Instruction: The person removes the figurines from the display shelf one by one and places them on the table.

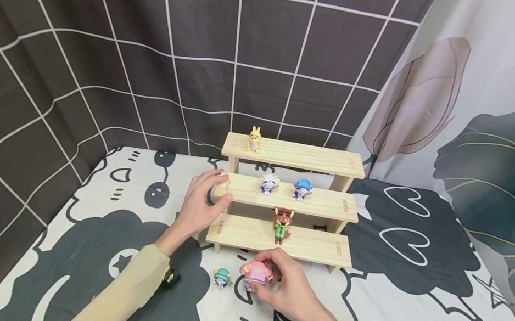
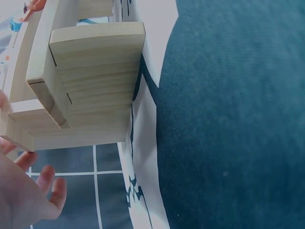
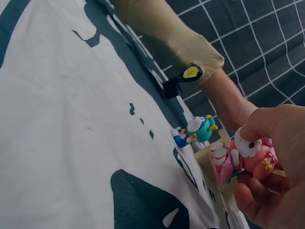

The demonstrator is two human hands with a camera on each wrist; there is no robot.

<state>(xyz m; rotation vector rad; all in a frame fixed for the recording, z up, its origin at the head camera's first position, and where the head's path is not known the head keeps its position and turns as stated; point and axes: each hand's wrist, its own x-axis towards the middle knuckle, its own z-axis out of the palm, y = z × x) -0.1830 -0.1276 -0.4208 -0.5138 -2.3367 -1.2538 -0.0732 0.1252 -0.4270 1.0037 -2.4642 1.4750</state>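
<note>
A three-tier wooden shelf point(image 1: 276, 237) stands on the patterned cloth. My left hand point(image 1: 222, 187) grips the left end of its middle tier, thumb on the front edge; the left wrist view shows the shelf's side point(image 2: 95, 86) with that hand's fingers point(image 2: 47, 181) below it. In front of the lowest tier, my right hand point(image 1: 265, 275) pinches a pink figure point(image 1: 254, 273), also seen in the right wrist view as the pink figure point(image 3: 248, 160). A small teal-hatted figure point(image 1: 222, 278) stands on the cloth just left of it.
A yellow bunny figure point(image 1: 254, 139) is on the top tier, a white figure point(image 1: 268, 184) and a blue-hatted figure point(image 1: 302, 189) on the middle, a fox figure point(image 1: 282, 224) on the lowest. Checked curtain behind, leaf-print curtain point(image 1: 491, 134) to the right.
</note>
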